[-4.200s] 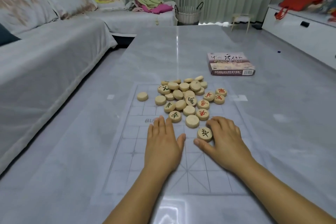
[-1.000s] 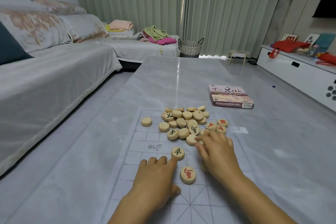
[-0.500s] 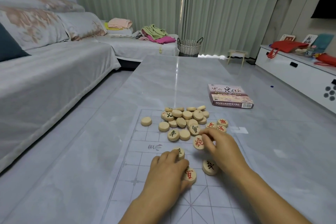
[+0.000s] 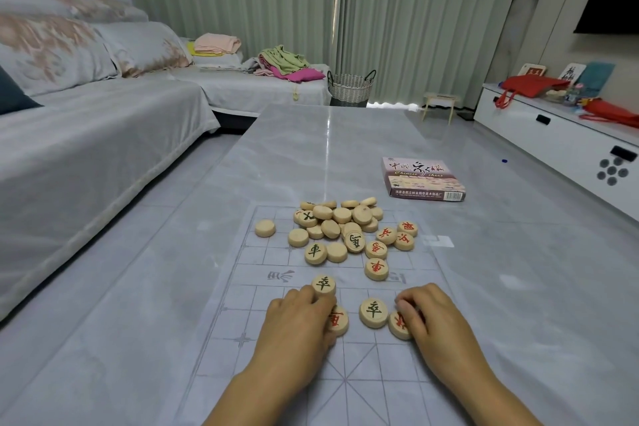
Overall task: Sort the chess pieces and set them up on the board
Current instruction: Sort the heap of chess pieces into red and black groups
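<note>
**Both hands on pieces at the near half of the board**

The left hand (image 4: 297, 325) lies palm down on the board (image 4: 373, 356) with its fingers bent. Thumb and forefinger close narrowly on red piece A (image 4: 339, 321). This piece lies flat and face up, and the hand hides its left part. A fingertip of the same hand touches black piece B (image 4: 324, 284), which lies just beyond A at the near edge of the blank centre band.

The right hand (image 4: 432, 322) is also palm down. Its fingers curl tightly over red piece C (image 4: 397, 325) and cover its right half.

Black piece D (image 4: 373, 312) lies face up between the two hands with no finger on it. It is just beside C; whether the two touch cannot be told.

Farther out, red piece E (image 4: 376, 268) lies alone at the far edge of the centre band, right of the middle. Beyond it the pile (image 4: 340, 221) covers part of the far half. Most of its pieces show a blank face and several overlap. Red characters show on its right flank and black ones on its near edge. One blank piece (image 4: 265, 228) lies apart, left of the pile.

The board is a thin translucent sheet with a printed grid, lying flat on the grey table (image 4: 311, 149). The game box (image 4: 423, 178) lies on the table beyond the board's far right corner. A covered sofa (image 4: 86, 149) stands to the left and a white cabinet (image 4: 553, 135) to the right.
</note>
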Motion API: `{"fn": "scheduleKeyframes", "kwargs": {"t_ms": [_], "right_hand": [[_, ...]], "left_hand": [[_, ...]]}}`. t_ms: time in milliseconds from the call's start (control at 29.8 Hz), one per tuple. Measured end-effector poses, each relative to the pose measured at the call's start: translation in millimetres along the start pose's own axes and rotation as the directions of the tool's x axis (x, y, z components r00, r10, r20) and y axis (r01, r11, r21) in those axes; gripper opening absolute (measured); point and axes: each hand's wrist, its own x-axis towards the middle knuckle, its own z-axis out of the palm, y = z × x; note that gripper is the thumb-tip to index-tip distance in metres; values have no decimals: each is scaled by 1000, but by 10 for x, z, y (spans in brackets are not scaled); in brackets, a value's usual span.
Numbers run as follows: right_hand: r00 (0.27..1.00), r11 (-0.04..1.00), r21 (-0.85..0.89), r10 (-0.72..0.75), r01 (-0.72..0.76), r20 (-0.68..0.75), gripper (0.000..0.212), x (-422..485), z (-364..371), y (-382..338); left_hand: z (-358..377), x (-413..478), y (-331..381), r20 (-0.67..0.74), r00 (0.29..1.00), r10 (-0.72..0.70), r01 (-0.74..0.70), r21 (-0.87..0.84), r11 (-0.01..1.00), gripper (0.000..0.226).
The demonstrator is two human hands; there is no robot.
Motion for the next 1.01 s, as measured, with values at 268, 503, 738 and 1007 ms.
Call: {"fn": "scheduleKeyframes", "kwargs": {"t_ms": [268, 503, 738, 1007], "right_hand": [[997, 972, 227, 67, -59, -28, 12, -13, -36, -15], [994, 992, 62, -104, 106, -39, 19, 457, -113, -252], [918, 869, -322, -301, 376, 260, 36, 1079, 352, -631], [993, 984, 175, -58, 39, 104, 35, 860, 79, -463]], "left_hand": [[-73, -46, 5, 71, 997, 9, -7, -30, 1000, 60], [-195, -24, -142, 51, 996, -69, 69, -1, 998, 60], [-91, -21, -158, 203, 979, -8, 5, 15, 1000, 74], [-92, -8, -165, 278, 961, -4, -10, 50, 999, 77]]}}
